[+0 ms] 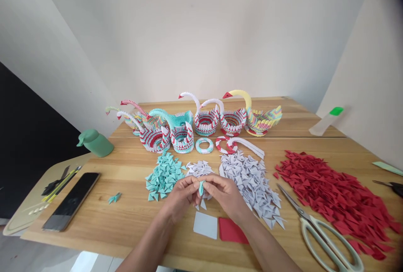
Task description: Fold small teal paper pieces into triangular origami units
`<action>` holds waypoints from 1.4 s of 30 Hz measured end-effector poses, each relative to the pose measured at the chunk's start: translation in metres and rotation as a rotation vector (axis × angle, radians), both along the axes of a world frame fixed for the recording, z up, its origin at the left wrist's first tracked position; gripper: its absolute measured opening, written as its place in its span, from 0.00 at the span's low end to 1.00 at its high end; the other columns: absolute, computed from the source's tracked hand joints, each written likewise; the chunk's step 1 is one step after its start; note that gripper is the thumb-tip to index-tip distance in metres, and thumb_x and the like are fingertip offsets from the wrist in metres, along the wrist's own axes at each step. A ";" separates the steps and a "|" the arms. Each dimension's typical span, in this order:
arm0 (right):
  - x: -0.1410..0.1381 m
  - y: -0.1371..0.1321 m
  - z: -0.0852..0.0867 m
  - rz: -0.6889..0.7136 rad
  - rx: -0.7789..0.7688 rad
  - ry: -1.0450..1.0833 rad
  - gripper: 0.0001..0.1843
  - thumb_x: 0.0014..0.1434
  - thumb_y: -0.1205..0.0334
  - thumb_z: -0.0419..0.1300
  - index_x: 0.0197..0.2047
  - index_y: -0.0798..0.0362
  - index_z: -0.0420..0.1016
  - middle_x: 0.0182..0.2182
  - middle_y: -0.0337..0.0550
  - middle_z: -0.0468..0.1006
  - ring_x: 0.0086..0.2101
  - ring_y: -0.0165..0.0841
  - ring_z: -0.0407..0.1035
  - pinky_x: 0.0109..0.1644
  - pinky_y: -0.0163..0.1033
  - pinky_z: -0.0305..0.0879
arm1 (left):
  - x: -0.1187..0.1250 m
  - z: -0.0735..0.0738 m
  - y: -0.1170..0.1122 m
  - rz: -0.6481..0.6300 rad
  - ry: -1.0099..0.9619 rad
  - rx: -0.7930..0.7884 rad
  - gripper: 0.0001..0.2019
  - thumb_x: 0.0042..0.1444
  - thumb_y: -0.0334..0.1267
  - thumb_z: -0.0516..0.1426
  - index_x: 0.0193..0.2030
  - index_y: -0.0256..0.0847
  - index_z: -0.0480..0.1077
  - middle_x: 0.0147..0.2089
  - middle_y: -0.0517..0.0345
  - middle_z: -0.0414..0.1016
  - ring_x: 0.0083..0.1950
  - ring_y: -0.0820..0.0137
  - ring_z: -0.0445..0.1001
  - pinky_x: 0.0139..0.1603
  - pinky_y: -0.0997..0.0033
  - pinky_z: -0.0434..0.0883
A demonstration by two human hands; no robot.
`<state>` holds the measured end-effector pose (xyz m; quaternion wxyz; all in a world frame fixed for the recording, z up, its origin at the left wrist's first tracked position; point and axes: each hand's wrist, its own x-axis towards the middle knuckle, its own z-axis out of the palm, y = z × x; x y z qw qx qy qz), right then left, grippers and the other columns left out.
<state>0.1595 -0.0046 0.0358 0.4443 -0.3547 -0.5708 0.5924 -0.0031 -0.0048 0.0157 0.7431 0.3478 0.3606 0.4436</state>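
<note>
My left hand point(182, 194) and my right hand point(225, 194) meet above the middle of the wooden table point(126, 217). Together they pinch a small teal folded paper piece point(201, 187) between their fingertips. Just behind the hands lie a pile of teal paper triangles point(163, 175), a small white pile point(199, 167) and a larger pile of white triangles point(252, 179). A white paper rectangle point(205, 224) and a red one point(231, 231) lie flat below the hands.
Several paper swans point(204, 119) stand in a row at the back, with paper rings point(204, 145) before them. A red triangle pile point(333, 194) and scissors point(321, 232) lie right. A phone point(72, 200), pens point(61, 184) and a green bottle point(94, 142) sit left.
</note>
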 end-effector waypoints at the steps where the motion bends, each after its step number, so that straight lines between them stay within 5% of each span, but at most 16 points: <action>1: 0.000 0.000 -0.001 -0.005 0.002 -0.005 0.14 0.60 0.54 0.61 0.43 0.52 0.82 0.31 0.41 0.79 0.31 0.32 0.74 0.37 0.37 0.72 | 0.000 0.000 0.000 0.002 0.002 -0.001 0.21 0.45 0.49 0.68 0.25 0.34 0.67 0.20 0.61 0.69 0.18 0.79 0.64 0.19 0.80 0.55; 24: 0.001 0.000 -0.007 -0.038 0.032 -0.062 0.13 0.62 0.57 0.59 0.46 0.50 0.82 0.39 0.45 0.81 0.37 0.36 0.75 0.41 0.39 0.72 | 0.001 -0.001 0.000 -0.033 -0.052 -0.029 0.20 0.47 0.49 0.67 0.26 0.35 0.66 0.18 0.64 0.65 0.17 0.80 0.60 0.19 0.79 0.52; 34: 0.000 -0.001 -0.001 -0.045 0.083 -0.081 0.12 0.62 0.61 0.57 0.43 0.51 0.82 0.32 0.42 0.81 0.36 0.36 0.76 0.43 0.40 0.72 | 0.000 -0.004 0.000 -0.105 -0.119 -0.074 0.17 0.49 0.47 0.66 0.31 0.34 0.69 0.19 0.64 0.65 0.15 0.81 0.60 0.16 0.80 0.51; 42: -0.001 0.000 -0.009 -0.254 0.270 -0.317 0.11 0.59 0.65 0.57 0.38 0.51 0.81 0.30 0.42 0.77 0.31 0.33 0.71 0.34 0.36 0.67 | 0.003 0.000 -0.001 0.205 0.215 0.278 0.13 0.49 0.42 0.67 0.31 0.38 0.69 0.32 0.61 0.71 0.26 0.76 0.70 0.28 0.76 0.68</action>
